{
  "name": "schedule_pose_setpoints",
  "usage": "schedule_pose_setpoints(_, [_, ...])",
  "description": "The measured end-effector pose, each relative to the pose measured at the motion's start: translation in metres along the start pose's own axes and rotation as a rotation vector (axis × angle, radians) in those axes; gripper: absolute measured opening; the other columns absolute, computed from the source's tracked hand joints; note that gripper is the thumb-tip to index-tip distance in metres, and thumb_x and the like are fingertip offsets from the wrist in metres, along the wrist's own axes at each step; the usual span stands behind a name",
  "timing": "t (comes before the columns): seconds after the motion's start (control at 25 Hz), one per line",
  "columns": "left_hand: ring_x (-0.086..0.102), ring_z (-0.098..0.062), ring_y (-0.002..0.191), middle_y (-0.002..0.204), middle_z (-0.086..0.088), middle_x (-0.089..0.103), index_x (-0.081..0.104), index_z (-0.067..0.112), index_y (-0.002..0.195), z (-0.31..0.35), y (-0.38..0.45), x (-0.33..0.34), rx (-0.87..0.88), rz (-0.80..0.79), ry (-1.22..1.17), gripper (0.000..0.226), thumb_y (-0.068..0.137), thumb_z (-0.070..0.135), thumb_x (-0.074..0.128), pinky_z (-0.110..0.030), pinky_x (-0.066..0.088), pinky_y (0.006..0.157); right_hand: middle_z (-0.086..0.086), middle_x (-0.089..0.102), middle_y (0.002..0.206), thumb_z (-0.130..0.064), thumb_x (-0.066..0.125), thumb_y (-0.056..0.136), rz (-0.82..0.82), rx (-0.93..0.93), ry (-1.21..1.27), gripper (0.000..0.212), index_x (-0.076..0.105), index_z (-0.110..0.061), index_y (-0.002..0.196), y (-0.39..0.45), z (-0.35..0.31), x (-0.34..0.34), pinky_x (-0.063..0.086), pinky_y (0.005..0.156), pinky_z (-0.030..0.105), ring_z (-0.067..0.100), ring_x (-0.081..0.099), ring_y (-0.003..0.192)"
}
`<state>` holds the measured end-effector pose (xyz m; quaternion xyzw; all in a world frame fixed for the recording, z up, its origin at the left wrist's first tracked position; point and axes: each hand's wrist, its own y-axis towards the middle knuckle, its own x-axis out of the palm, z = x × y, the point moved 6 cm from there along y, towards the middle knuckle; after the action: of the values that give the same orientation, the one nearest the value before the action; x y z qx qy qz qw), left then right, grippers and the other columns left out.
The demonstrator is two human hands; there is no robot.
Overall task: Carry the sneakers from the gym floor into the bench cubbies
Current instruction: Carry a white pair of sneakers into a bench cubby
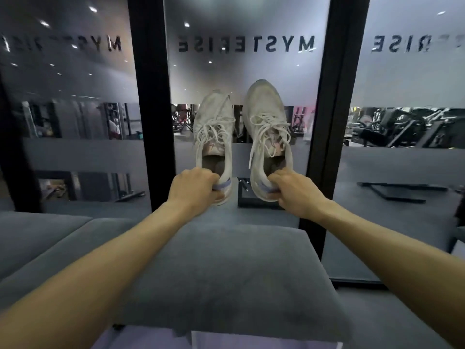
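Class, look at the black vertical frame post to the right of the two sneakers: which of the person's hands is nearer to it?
Right. The right hand, gripping the right sneaker by its heel, sits just beside the black frame post. The left hand, gripping the left sneaker, is farther away, beyond both shoes.

A frosted glass wall (246, 69) fills the background, divided by black frame posts (151, 104). Mirrored dark lettering (246, 44) runs across its upper part. Through a clear strip in the glass, gym machines (402, 129) show, blurred. Ceiling light reflections (45, 23) dot the left pane. A small black metal bracket (245, 195) sits at the base of the glass.
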<state>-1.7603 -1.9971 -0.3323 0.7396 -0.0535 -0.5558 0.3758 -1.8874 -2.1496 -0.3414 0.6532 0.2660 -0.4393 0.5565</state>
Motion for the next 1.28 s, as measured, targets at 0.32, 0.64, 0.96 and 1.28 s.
schedule_pose_setpoints(0.32, [0.058,-0.033,0.083,0.085,-0.006,0.061,0.053,0.021,0.072,0.007,-0.175,0.119,0.009,-0.111,-0.066,0.029,0.082,0.046,0.063,-0.033,0.032,0.06,0.006,0.058,0.094,-0.004,0.059,0.078,-0.032,0.021,0.015,0.024,0.041,-0.02,0.076,-0.132,-0.051,0.155,0.035,0.063,0.033,0.028,0.051,0.09])
schedule_pose_setpoints(0.64, [0.059,-0.035,0.08,0.078,-0.005,0.055,0.051,0.022,0.065,0.027,-0.36,0.183,-0.081,-0.318,-0.125,0.031,0.079,0.045,0.066,-0.031,0.034,0.061,0.005,0.059,0.095,-0.008,0.058,0.08,-0.177,0.042,0.134,0.011,0.051,-0.015,0.081,-0.303,-0.12,0.273,0.046,0.069,0.039,0.028,0.052,0.092])
schedule_pose_setpoints(0.96, [0.059,-0.032,0.086,0.088,-0.007,0.059,0.064,0.022,0.082,0.09,-0.479,0.246,-0.048,-0.518,-0.108,0.027,0.077,0.048,0.068,-0.03,0.036,0.063,-0.007,0.049,0.085,-0.021,0.066,0.083,-0.347,0.088,0.213,0.025,0.043,-0.028,0.079,-0.442,-0.132,0.344,0.034,0.065,0.022,0.019,0.051,0.075])
schedule_pose_setpoints(1.28, [0.057,-0.024,0.072,0.077,-0.003,0.057,0.057,0.019,0.072,0.115,-0.507,0.326,-0.071,-0.706,-0.171,0.03,0.077,0.045,0.07,-0.031,0.042,0.061,-0.006,0.054,0.088,-0.025,0.068,0.081,-0.55,0.163,0.288,0.019,0.049,-0.028,0.081,-0.474,-0.116,0.413,0.036,0.066,0.02,0.014,0.052,0.071])
